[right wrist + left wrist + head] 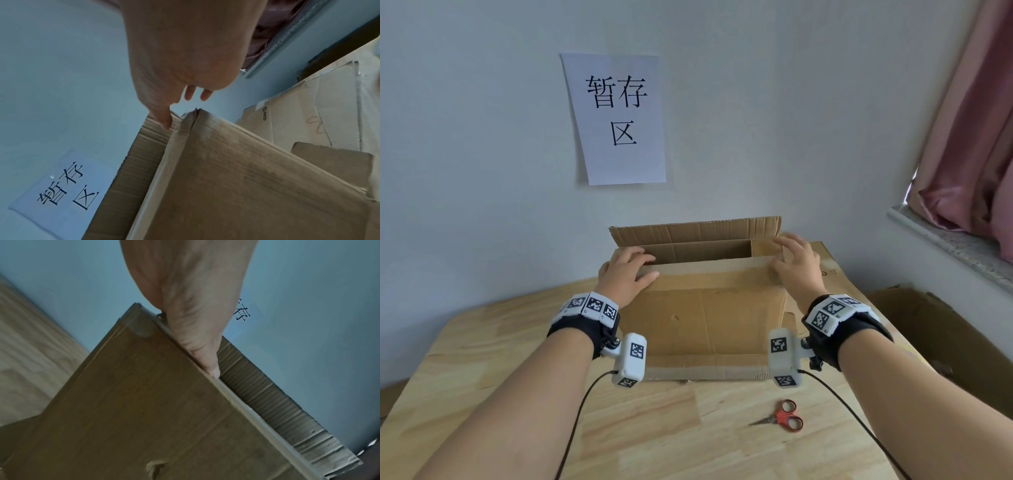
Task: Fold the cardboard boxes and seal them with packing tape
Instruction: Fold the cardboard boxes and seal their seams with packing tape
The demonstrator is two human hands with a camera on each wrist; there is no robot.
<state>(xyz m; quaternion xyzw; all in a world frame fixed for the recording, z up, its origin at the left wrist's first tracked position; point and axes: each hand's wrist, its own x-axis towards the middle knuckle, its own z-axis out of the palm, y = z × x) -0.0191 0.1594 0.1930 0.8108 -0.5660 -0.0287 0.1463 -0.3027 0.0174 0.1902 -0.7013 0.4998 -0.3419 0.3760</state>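
A brown cardboard box (705, 318) stands open-topped on the wooden table (482, 359), its far flap (695, 229) upright. My left hand (628, 274) grips the left end of the near flap (709, 267), thumb along its edge (205, 356) and fingers curled over it. At the box's right top corner, my right hand (796, 263) has its fingers spread and straight. Its thumb (164, 120) touches the cardboard by the corner, while the other fingertips (190, 94) stay off the box. No packing tape roll is in view.
Red-handled scissors (786, 416) lie on the table in front of the box. Flattened cardboard (828, 270) lies to the right and another carton (928, 329) sits beyond the table edge. A paper sign (619, 116) hangs on the wall close behind; windowsill (945, 240) at right.
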